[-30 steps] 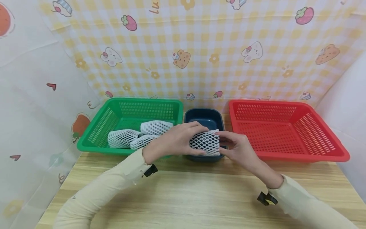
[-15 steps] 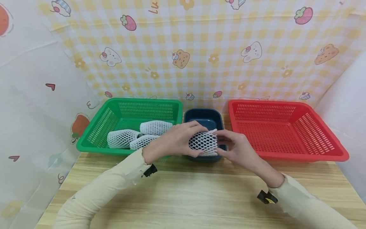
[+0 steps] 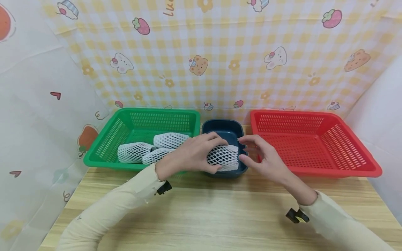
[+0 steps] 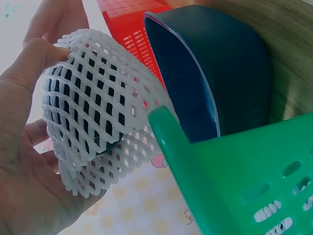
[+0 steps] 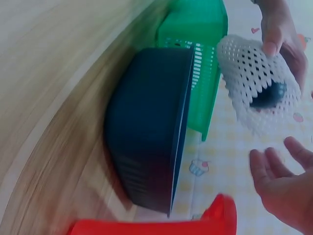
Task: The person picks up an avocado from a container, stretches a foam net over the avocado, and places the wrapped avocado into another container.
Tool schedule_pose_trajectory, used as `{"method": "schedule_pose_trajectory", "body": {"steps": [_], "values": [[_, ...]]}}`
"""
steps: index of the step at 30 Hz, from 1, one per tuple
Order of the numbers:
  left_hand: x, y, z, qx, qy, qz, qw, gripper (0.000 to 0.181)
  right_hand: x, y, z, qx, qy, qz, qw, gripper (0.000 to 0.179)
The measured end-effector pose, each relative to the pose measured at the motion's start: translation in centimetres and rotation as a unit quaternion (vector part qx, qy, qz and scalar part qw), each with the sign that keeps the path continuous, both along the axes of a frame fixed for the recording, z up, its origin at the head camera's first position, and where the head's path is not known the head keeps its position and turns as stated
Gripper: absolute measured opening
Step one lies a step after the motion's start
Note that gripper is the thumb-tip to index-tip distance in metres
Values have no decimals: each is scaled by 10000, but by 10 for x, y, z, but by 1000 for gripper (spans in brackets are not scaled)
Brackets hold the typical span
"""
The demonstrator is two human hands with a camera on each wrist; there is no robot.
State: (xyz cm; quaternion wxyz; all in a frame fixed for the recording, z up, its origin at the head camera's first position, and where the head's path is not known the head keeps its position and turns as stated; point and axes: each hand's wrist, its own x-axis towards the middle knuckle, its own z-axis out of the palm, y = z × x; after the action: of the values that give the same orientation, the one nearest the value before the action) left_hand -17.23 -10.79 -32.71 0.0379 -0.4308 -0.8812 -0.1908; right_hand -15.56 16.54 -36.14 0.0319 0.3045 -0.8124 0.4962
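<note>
A white foam net sleeve (image 3: 223, 156) with a dark object inside is held above the dark blue bin. My left hand (image 3: 198, 151) grips it from the left, thumb below and fingers over the top. Through the sleeve's open end in the right wrist view, the dark object (image 5: 270, 96) shows a rounded end; its kind cannot be told. My right hand (image 3: 265, 158) is apart from the sleeve on its right side, fingers spread and loosely bent, holding nothing. The dark blue bin (image 3: 240, 172) stands below both hands.
A green basket (image 3: 94, 158) at left contains several white foam-net-wrapped things (image 3: 135, 152). On the right stands a red basket (image 3: 317, 150). All rest on a wooden table (image 3: 220, 216) before a patterned cloth (image 3: 176, 45).
My right hand has let go of the sleeve's right end and moved slightly right, its fingers opening. The left hand keeps its grip on the sleeve.
</note>
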Motion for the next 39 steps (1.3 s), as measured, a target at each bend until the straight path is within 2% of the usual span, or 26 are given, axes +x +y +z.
{"method": "schedule_pose_trajectory", "body": {"steps": [6,11,18,24,27,29,33,37,39], "values": [[2,2,0,42,80,-70,9999,61,-3,-20,-7,234,-623,589,9960,68],[4,4,0,-43,161,-114,9998,60,-5,-31,-14,79,-1067,681,9919,70],[5,3,-1,-49,217,-149,9996,61,-3,-36,-16,-65,-1036,587,9929,65],[3,-1,-6,410,118,-429,9982,75,-2,-34,-18,-362,-1257,605,9896,65],[3,-6,-7,531,69,-425,9977,85,-2,-34,-19,-522,-1321,598,9880,63],[4,-12,-6,475,57,-309,9984,93,-3,-34,-19,-606,-1352,593,9872,62],[7,-31,-6,174,-144,157,9996,105,-3,-33,-20,-782,-1462,583,9844,61],[13,-53,-10,-136,-435,616,9971,107,-3,-30,-20,-937,-1630,555,9806,61],[16,-62,-12,-245,-471,761,9957,106,-3,-28,-21,-957,-1674,518,9799,61]]}}
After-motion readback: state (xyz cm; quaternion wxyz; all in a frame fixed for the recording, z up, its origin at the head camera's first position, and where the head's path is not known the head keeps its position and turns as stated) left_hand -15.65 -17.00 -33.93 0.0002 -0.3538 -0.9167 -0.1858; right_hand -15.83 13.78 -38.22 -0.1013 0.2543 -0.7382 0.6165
